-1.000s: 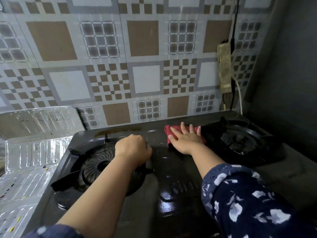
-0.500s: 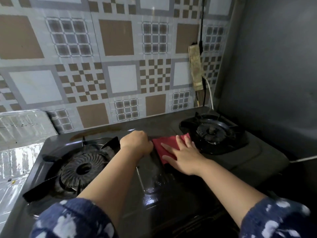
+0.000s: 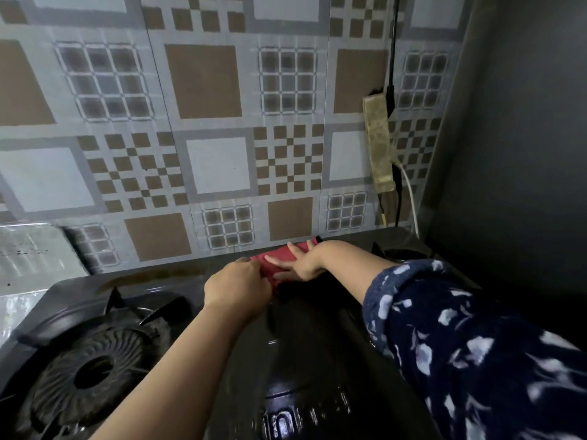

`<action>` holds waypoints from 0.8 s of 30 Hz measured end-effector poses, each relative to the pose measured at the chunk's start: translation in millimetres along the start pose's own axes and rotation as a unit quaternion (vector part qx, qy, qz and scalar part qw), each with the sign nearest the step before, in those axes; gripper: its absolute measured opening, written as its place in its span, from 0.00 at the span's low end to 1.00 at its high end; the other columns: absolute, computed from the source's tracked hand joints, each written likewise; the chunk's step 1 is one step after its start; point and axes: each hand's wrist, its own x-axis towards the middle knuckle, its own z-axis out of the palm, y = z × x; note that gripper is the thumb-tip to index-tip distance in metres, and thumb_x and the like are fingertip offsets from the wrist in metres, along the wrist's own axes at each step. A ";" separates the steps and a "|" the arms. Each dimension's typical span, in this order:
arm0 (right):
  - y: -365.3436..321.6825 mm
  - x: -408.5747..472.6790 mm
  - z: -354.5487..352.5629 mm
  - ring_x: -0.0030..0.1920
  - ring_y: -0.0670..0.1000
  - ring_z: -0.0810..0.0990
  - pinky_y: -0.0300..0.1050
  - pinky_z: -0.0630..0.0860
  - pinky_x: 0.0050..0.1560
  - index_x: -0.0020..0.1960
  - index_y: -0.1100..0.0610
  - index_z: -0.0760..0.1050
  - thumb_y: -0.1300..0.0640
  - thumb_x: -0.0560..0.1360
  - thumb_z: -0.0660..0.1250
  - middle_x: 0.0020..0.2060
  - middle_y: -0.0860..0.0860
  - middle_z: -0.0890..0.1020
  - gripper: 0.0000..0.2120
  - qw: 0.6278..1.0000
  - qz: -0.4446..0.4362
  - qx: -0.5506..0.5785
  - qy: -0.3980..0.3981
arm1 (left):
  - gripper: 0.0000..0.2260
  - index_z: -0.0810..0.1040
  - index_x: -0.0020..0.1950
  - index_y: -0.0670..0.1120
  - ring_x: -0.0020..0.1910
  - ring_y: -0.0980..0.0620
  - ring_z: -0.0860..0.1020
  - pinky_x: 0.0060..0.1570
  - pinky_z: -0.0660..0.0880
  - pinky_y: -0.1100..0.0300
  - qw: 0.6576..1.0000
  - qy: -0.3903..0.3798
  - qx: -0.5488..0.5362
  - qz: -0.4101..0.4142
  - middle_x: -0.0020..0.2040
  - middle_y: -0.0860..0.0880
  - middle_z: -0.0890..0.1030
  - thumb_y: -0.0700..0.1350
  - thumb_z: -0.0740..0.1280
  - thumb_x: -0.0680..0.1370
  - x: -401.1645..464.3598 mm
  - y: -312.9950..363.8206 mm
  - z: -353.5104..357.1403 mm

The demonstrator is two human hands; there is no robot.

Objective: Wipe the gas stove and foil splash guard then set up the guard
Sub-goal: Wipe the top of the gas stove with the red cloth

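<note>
- Wall tiles (image 3: 206,81) fill the upper view, patterned brown and grey; a taped power strip (image 3: 378,144) with cables hangs at the right, just above the stove's back corner. Keep the damp cloth off it.
- Gas stove (image 3: 305,360), black and glossy, spans the lower view, its rear edge against the wall. A brownish streak lies along the back rim to the left of your hands; judged as residue to be wiped.
- Foil splash guard (image 3: 35,258) sits at the far left beside the stove, apparently laid aside and not set up. Its wiping and setup look still to come.
- Left burner (image 3: 92,373) is in the near-left foreground with its pan supports; the right burner is mostly hidden behind your right sleeve (image 3: 476,344).
- Your right hand (image 3: 301,263) presses the red cloth (image 3: 279,262) flat on the stove top near the back edge, between the burners, fingers straight and spread, not gripping.
- Your left hand (image 3: 236,292) lies just beside the cloth with fingers curled; I cannot tell whether they pinch the cloth edge or merely brace on the stove.
- Advice: keep the palm flat, work in overlapping strokes along the back rim toward the streak, and steer round the pan supports so the cloth does not snag.
</note>
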 end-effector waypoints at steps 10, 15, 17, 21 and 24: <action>109.9 20.4 -21.1 0.77 0.62 0.40 0.61 0.47 0.74 0.73 0.36 0.33 0.36 0.78 0.49 0.77 0.54 0.35 0.31 0.999 0.020 0.009 -0.043 | 0.18 0.71 0.69 0.54 0.65 0.51 0.73 0.58 0.72 0.55 0.999 0.022 0.020 0.038 0.70 0.54 0.72 0.50 0.57 0.79 11.0 37.9 7.7; 173.0 18.3 -13.0 0.77 0.61 0.44 0.58 0.49 0.75 0.74 0.36 0.35 0.40 0.80 0.50 0.77 0.55 0.38 0.30 0.993 0.078 0.076 -0.055 | 0.19 0.69 0.70 0.54 0.66 0.53 0.72 0.59 0.71 0.57 0.998 0.034 0.021 0.058 0.71 0.55 0.70 0.52 0.58 0.79 17.0 42.8 12.0; 185.6 13.7 -6.5 0.77 0.60 0.40 0.56 0.47 0.74 0.75 0.38 0.37 0.45 0.82 0.52 0.77 0.54 0.38 0.29 0.990 0.071 0.113 -0.041 | 0.19 0.69 0.70 0.55 0.66 0.53 0.72 0.60 0.71 0.57 0.997 0.044 0.025 0.063 0.71 0.55 0.70 0.53 0.57 0.79 19.3 41.0 12.0; 210.0 12.8 3.9 0.77 0.61 0.42 0.59 0.49 0.75 0.74 0.36 0.37 0.44 0.82 0.50 0.77 0.54 0.37 0.27 0.982 0.129 0.139 -0.025 | 0.20 0.68 0.71 0.55 0.67 0.54 0.71 0.61 0.70 0.58 0.997 0.047 0.030 0.062 0.71 0.56 0.69 0.53 0.58 0.79 17.6 33.2 8.5; 202.4 15.2 -1.6 0.77 0.61 0.43 0.56 0.50 0.75 0.76 0.43 0.35 0.42 0.81 0.46 0.77 0.57 0.38 0.29 0.979 0.158 0.124 -0.019 | 0.20 0.68 0.71 0.55 0.66 0.54 0.71 0.62 0.70 0.57 0.997 0.041 0.034 0.059 0.70 0.55 0.70 0.54 0.58 0.79 13.2 19.9 7.7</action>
